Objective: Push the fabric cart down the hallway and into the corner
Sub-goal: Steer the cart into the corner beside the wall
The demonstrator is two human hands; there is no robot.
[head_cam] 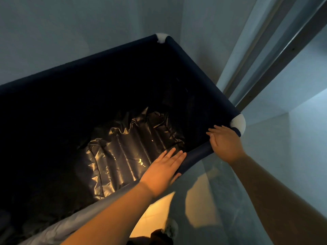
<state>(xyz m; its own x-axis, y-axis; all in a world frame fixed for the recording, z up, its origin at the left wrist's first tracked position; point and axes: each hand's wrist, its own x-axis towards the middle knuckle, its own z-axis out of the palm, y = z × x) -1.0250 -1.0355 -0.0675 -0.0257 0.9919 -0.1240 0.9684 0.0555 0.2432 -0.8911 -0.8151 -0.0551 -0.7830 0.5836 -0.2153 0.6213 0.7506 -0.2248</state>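
Observation:
The fabric cart [198, 71] is a deep, dark navy bin with padded rims and white corner caps; it fills the left and middle of the view. Its far corner stands close to where two pale walls meet. Shiny black plastic [131, 151] lies crumpled on its bottom. My left hand [164, 170] lies flat over the near rim, fingers straight and reaching into the bin, thumb under the rim. My right hand [224, 144] rests on the same rim near the right white corner cap [238, 122], fingers draped over the padding.
Pale walls [70, 29] stand just behind and to the right of the cart. A metal door or window frame [276, 55] runs diagonally at the upper right. The tiled floor [276, 174] shows below my arms, with a warm patch of light near my foot.

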